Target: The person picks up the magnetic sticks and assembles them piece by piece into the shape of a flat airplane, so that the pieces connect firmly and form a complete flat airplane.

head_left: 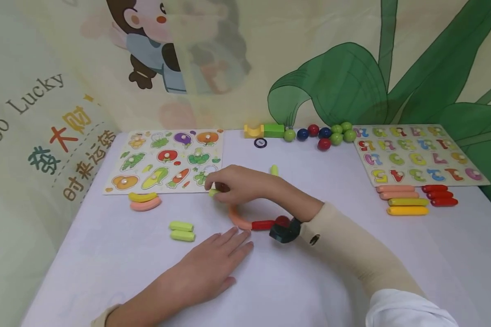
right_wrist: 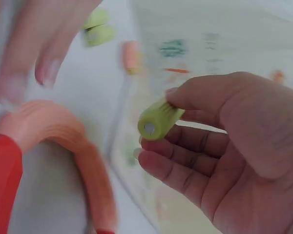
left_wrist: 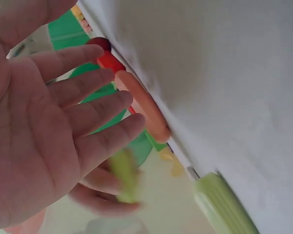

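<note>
My right hand (head_left: 243, 184) pinches a light green magnetic rod (right_wrist: 156, 122) between thumb and fingers; a round metal dot shows on its end. My left hand (head_left: 212, 265) is held palm down with straight fingers, its fingertips right at a curved orange piece (head_left: 238, 220). That piece joins a red rod (head_left: 263, 225), which meets a dark red ball (head_left: 282, 220) half hidden by the black wrist camera. Another orange length (right_wrist: 95, 180) continues the curve in the right wrist view. A dark red ball (head_left: 222, 186) shows between the right hand's fingers in the head view.
Two light green rods (head_left: 182, 230) lie left of the hands, with yellow and pink curved pieces (head_left: 145, 202) behind. Vegetable (head_left: 147, 150) and number (head_left: 417, 154) puzzle boards flank several balls (head_left: 303, 133) and blocks (head_left: 273, 131). Several straight rods (head_left: 407, 210) lie at right.
</note>
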{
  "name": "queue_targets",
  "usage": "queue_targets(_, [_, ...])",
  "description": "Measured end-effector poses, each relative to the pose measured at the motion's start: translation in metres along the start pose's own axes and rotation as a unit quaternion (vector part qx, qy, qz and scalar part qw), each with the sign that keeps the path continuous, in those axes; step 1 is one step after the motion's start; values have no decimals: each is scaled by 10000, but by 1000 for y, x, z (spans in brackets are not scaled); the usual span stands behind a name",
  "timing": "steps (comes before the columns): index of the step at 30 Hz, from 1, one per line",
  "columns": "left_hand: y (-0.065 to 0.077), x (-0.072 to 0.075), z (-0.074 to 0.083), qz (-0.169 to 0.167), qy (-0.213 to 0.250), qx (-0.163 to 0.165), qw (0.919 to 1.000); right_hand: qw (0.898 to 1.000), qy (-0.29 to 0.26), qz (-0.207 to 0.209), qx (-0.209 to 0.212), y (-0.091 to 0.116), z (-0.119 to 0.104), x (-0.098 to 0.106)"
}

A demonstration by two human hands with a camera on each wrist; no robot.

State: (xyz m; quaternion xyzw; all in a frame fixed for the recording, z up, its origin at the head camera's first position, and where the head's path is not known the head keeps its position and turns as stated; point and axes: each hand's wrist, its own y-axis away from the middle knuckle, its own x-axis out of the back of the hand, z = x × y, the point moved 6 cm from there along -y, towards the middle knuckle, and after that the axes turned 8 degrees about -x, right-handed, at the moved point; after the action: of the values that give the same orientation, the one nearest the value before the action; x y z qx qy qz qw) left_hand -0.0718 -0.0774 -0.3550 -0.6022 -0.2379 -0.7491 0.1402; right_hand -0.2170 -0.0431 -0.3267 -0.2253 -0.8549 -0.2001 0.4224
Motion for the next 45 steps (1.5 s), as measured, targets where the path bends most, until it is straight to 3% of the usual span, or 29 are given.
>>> queue_targets(4, [-1, 1, -4, 211, -30, 73, 9997, 9911, -861, 959, -325, 50, 12, 19])
queue_targets(6, [-2, 1, -7, 252, 6, 125, 9996, 9835, -1184, 1205, -641, 76, 24, 18])
queue_targets(12, [-7, 0, -13, 131, 48, 314, 9994, 9625, -1695, 958, -1888, 141, 65, -11])
queue_targets(16, [-10, 5, -17, 205, -71, 375, 9991, 9413, -2271, 745, -2383, 164, 77, -31])
queue_targets(22, [-16, 12, -18, 300, -105, 350, 9989, 9157, -3019, 358, -2627, 165, 73, -57])
queue_targets(26, [-19, 13, -20, 204, -67, 446, 9988, 8933, -3610, 389, -2650, 161, 70, -64])
queue_targets(28, [-20, 13, -21, 156, -45, 480, 9987, 8876, -3721, 427, -2682, 161, 70, -66])
queue_targets(32, [-20, 13, -22, 133, -19, 508, 9986, 8861, -3713, 497, -2730, 160, 72, -68])
queue_targets(45, [-24, 16, -25, 322, -27, 484, 9983, 8963, -3516, 580, -2639, 158, 74, -67])
